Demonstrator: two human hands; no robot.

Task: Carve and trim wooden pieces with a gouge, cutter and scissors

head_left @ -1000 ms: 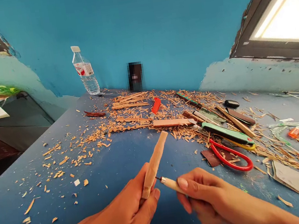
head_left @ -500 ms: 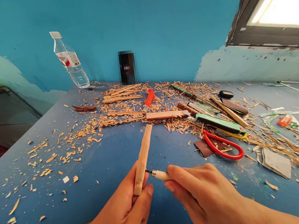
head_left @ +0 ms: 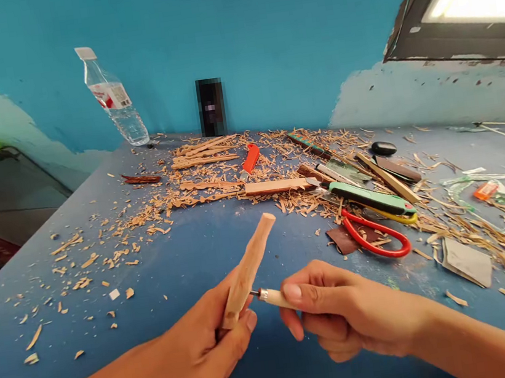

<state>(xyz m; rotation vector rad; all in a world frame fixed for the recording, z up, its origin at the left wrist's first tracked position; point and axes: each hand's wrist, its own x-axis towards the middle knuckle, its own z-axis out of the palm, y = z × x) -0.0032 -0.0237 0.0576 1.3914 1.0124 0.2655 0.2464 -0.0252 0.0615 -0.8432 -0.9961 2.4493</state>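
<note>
A pale, roughly whittled wood stick is gripped near its lower end by my left hand; its upper end tilts up and to the right. Between thumb and fingers, my right hand holds a carving tool with a light wooden handle and a thin dark metal shank. The tool's tip meets the right side of the stick close to my left fingers, and its exact shape is hidden there. Both hands are above the blue table.
Wood shavings cover much of the table. Beyond my hands lie an orange-handled cutter, a wood block, a green-handled knife, red-handled scissors and folded sandpaper. A water bottle stands near the wall.
The stick has turned and its upper end leans further right. My right hand has rolled so its thumb lies on top of the tool handle. The tip stays at the stick.
</note>
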